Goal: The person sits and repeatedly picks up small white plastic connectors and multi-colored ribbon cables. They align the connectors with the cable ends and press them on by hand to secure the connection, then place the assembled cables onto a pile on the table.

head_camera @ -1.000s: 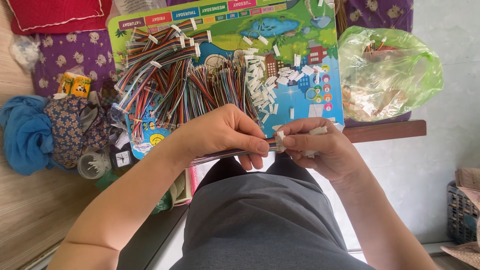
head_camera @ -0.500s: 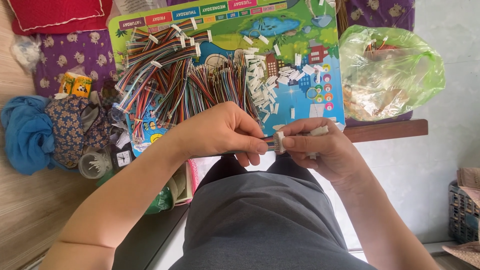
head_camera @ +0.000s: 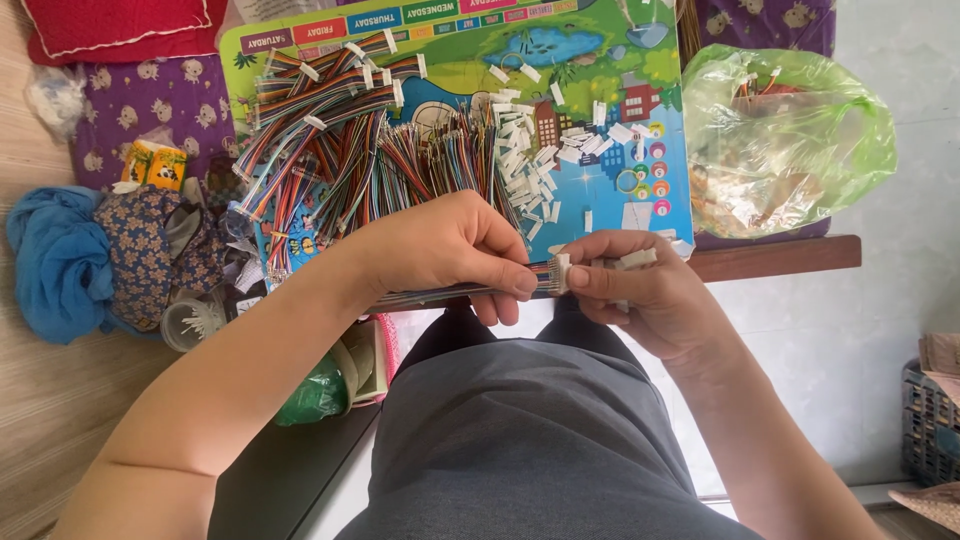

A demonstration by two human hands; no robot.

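Note:
My left hand point(head_camera: 455, 250) pinches the end of a flat bundle of multicoloured wires point(head_camera: 440, 294) that runs off to the left under the palm. My right hand point(head_camera: 635, 300) holds a small white plastic connector point(head_camera: 561, 272) against the wire ends, with a few more white connectors point(head_camera: 632, 260) tucked in its fingers. Both hands meet just below the colourful board point(head_camera: 600, 60), above my lap. On the board lie heaps of coloured wire harnesses point(head_camera: 340, 150) and loose white connectors point(head_camera: 530, 150).
A green plastic bag point(head_camera: 790, 140) of parts sits at the right on a wooden table edge point(head_camera: 780, 258). Blue and patterned cloth point(head_camera: 90, 250) lies at the left, with a small clear cup point(head_camera: 190, 322). A basket point(head_camera: 930, 420) stands at the far right.
Both hands stay in nearly the same place. The wire end and the white connector have come together between the fingertips.

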